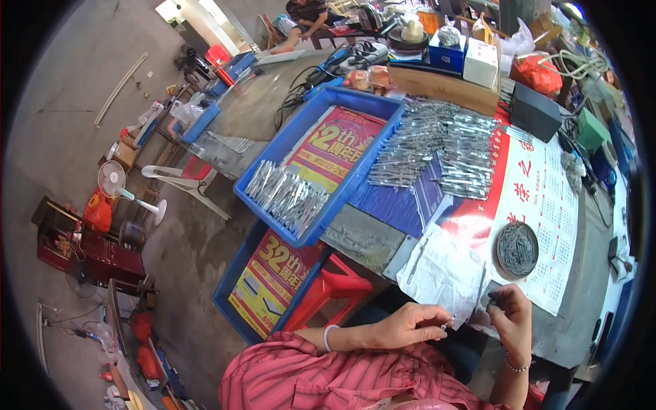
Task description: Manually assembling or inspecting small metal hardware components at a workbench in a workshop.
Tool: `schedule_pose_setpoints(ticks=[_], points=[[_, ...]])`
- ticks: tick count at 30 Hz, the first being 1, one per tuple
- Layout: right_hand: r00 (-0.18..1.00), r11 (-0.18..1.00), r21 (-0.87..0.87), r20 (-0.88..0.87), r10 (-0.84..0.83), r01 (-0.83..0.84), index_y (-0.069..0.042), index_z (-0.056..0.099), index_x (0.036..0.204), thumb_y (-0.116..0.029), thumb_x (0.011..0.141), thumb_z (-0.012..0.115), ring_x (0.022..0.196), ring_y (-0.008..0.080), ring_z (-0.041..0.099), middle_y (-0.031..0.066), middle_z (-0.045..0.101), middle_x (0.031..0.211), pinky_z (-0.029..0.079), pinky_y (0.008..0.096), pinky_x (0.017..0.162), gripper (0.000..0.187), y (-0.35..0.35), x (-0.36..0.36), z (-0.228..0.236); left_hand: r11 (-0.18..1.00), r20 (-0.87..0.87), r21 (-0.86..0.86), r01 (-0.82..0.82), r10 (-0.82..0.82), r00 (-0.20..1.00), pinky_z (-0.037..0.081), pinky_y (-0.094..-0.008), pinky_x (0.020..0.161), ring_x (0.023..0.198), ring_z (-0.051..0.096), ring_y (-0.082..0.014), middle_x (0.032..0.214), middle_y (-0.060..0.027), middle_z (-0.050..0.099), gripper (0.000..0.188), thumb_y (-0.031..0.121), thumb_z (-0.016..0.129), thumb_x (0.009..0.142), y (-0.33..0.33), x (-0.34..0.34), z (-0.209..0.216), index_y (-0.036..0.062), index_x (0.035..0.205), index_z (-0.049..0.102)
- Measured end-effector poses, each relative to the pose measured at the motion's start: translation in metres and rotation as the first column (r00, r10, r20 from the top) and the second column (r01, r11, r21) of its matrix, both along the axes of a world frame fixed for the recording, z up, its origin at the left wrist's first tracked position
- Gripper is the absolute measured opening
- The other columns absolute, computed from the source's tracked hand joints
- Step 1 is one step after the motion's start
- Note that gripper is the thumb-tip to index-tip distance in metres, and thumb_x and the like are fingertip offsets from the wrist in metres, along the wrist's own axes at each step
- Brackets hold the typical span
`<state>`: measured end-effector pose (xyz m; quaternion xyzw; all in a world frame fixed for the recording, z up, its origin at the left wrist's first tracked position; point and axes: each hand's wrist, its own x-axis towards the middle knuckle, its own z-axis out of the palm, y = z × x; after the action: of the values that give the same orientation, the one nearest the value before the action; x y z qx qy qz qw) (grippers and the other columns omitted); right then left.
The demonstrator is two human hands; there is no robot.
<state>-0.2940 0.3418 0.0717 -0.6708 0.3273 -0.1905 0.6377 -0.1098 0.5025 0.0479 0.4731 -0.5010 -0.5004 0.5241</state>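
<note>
At lower right of the frame, the left hand lightly pinches a small silvery metal piece beside the curled right hand (its hold I cannot tell), seemingly fine-parts handling calling next for steady fingertips.

The left forearm stretches rightward before the near edge of the table; the left hand points its thumb and index finger ahead, tips close together; the right forearm stands steeply; the right hand, fingers curled, faces the left, near but apart.
</note>
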Motion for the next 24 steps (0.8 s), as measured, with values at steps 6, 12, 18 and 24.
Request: schedule_pose_setpoints(ticks=[6,12,18,24], points=[[0.998,0.998,0.032,0.031,0.062,-0.063,0.003,0.059,0.087,0.007,0.077,0.059,0.07,0.0074,0.056,0.0019,0.058,0.077,0.044,0.0207,0.061,0.011,0.006,0.002,-0.012,0.999,0.02,0.029,-0.021,0.021,1.0,0.047,-0.0224,0.067,0.077,0.056,-0.0066,0.081,-0.0017,0.06,0.018,0.008,0.064,0.086,-0.006,0.007,-0.002,-0.0002,0.102,0.06],[0.98,0.994,-0.001,0.168,0.108,-0.11,0.003,0.063,0.093,0.007,0.08,0.056,0.07,0.009,0.052,0.0047,0.056,0.083,0.039,0.021,0.06,0.015,0.012,0.009,-0.005,0.968,-0.191,0.176,-0.177,0.21,0.959,0.044,-0.0208,0.068,0.077,0.053,-0.0068,0.088,-0.0018,0.058,0.023,-0.001,0.068,0.081,-0.002,0.002,-0.014,0.0002,0.102,0.06],[0.955,0.977,0.123,0.26,0.14,-0.177,0.003,0.06,0.096,0.007,0.082,0.053,0.079,0.0072,0.054,0.0035,0.057,0.087,0.042,0.0209,0.068,0.016,0.015,0.009,-0.016,0.98,-0.19,0.172,-0.095,0.128,0.973,0.045,-0.0214,0.072,0.08,0.056,-0.0081,0.09,-0.0035,0.06,0.02,-0.002,0.063,0.085,-0.008,0.004,-0.019,-0.0017,0.105,0.062],[0.958,0.952,0.258,0.27,0.096,-0.168,0.001,0.055,0.097,0.006,0.081,0.056,0.075,0.0034,0.048,-0.0004,0.054,0.086,0.039,0.0188,0.064,0.017,0.024,0.014,-0.022,0.981,-0.116,0.164,-0.107,0.127,0.985,0.045,-0.0227,0.069,0.076,0.057,-0.0103,0.086,-0.0047,0.062,0.017,0.001,0.064,0.085,-0.005,0.005,-0.024,-0.0004,0.102,0.063]])
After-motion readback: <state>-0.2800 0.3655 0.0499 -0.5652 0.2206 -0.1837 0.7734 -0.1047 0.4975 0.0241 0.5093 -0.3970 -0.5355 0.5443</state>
